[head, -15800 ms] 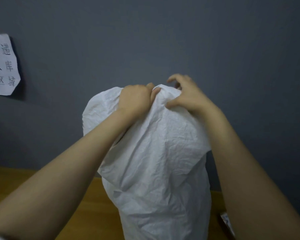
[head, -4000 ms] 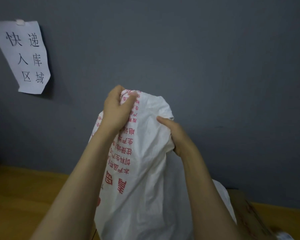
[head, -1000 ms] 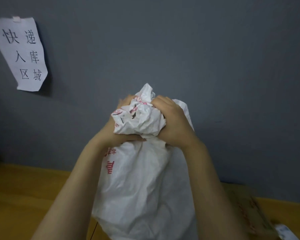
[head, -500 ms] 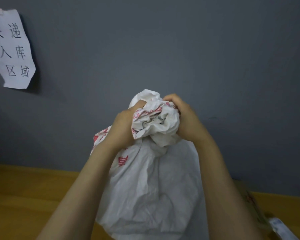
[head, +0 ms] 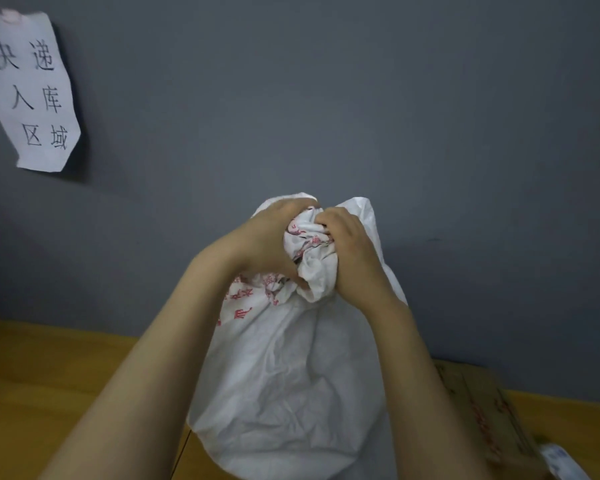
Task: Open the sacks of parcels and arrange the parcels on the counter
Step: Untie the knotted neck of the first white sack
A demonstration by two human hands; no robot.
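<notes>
Clutching upright sack (head: pixel 291 386): left hand (head: pixel 267 244), right hand (head: pixel 352 258).

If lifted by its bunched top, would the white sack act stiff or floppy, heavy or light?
Likely floppy: the white sack crumples into folds between left hand and right hand. Probably loosely filled: its body wrinkles slackly. Its rounded bottom suggests some weight hangs low.

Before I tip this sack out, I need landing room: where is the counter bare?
The counter is bare left of the sack, back to the wall under the paper sign. Right of the sack is crowded: a cardboard box and a small white parcel.
</notes>
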